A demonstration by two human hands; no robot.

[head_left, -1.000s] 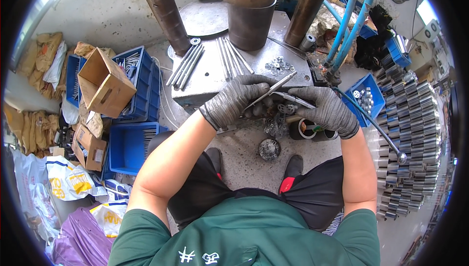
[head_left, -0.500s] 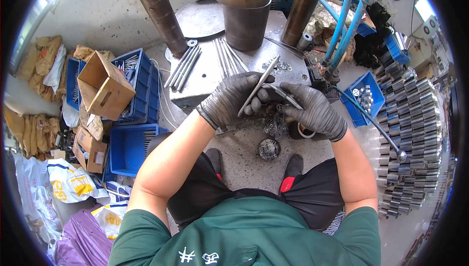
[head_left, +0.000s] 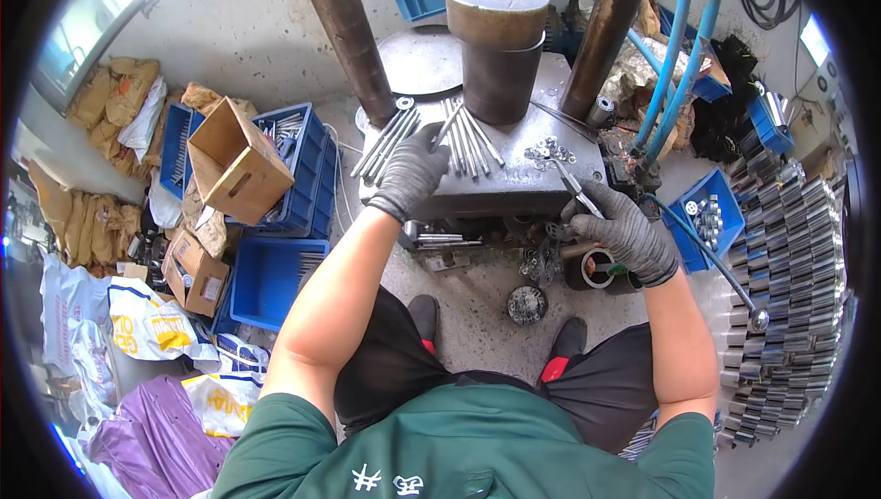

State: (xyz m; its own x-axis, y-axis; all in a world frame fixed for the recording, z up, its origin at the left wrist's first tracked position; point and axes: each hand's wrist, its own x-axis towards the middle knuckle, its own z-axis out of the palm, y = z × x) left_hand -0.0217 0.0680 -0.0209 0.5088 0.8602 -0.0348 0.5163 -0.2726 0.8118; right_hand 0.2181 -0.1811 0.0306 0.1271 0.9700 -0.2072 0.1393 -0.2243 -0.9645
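Rod-handling step, apparently: your right hand (head_left: 633, 238) is clamped on a slim metal rod (head_left: 577, 188) near the counter's (head_left: 528, 185) front edge, your left hand (head_left: 413, 169) is at the fanned rods (head_left: 474, 141) on it, grip unclear; next move likely calls for careful finger placement.

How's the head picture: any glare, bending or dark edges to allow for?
Head view: the window at upper left glares, partly washed out; head view: the left post and right post splay apart toward the top, and black closes the corners; head view: the stacked metal cylinders show bright streaks, while the left hand and right hand look fairly sharp.
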